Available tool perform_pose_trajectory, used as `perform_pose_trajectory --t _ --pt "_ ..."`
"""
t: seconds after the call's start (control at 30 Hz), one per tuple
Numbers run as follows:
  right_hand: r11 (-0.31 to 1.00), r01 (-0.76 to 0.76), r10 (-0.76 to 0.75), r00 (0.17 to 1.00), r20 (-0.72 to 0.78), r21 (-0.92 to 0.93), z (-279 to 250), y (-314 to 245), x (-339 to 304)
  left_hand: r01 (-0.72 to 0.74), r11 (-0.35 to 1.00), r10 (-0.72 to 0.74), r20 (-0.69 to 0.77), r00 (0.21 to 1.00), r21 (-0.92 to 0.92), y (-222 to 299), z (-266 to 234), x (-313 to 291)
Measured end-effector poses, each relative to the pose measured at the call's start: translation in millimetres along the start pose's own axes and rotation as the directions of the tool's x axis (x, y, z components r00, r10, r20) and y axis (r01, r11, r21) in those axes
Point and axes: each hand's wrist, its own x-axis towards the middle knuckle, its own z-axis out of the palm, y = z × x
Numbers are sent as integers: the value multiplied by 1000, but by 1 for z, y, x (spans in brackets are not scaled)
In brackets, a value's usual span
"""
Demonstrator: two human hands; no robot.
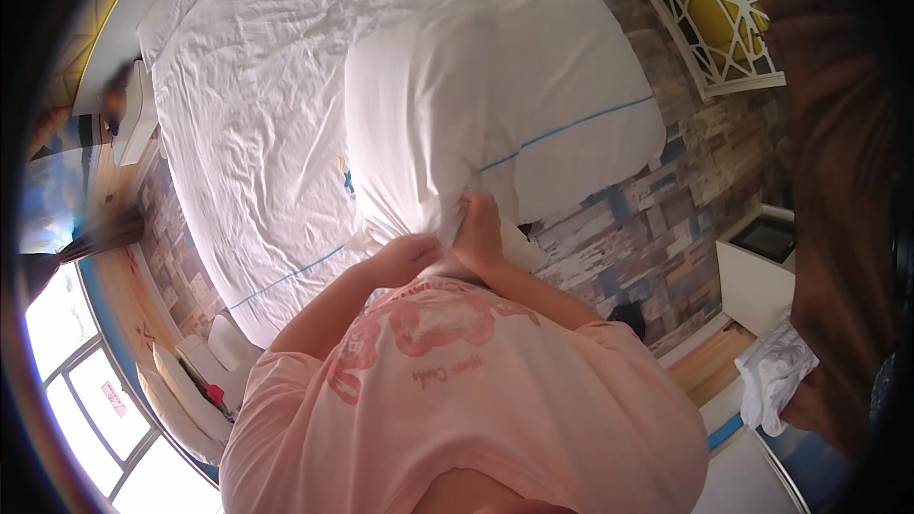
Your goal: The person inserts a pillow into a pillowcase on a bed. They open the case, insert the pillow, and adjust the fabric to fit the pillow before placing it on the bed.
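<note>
A plump white pillow in a white pillowcase (395, 124) lies over the bed, its near end against my body. My left hand (411, 255) is closed at the left of that near end, its fingertips partly hidden in the cloth. Just right of it, my right hand (479, 230) grips the gathered edge of the pillowcase, fingers bent. The two hands almost touch. Beneath the pillow spreads a wrinkled white bed sheet (257, 124) with a thin blue line near its front edge. A small blue and yellow piece (346, 177) shows beside the pillow's left side.
A white lattice screen (709, 14) stands beyond the bed at the far right. Along the right are a brown curtain (824, 200), a white cabinet (757, 271) and crumpled white cloth (776, 371). Pillows (181, 390) rest by the window at lower left. The floor (657, 219) is patterned wood.
</note>
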Motion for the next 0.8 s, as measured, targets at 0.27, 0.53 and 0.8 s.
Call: perform_pose_trajectory --t 0.27,0.53,0.8 --pt "918 361 -382 697 607 164 -22 15 4 113 869 251 -626 738 482 -14 14 1" --pt "931 360 -316 720 618 57 -45 25 -12 34 937 169 -535 828 348 -72 42 -21" --pt "884 400 -154 738 657 -242 -22 51 -11 -1 937 168 -449 878 348 -71 43 -17"
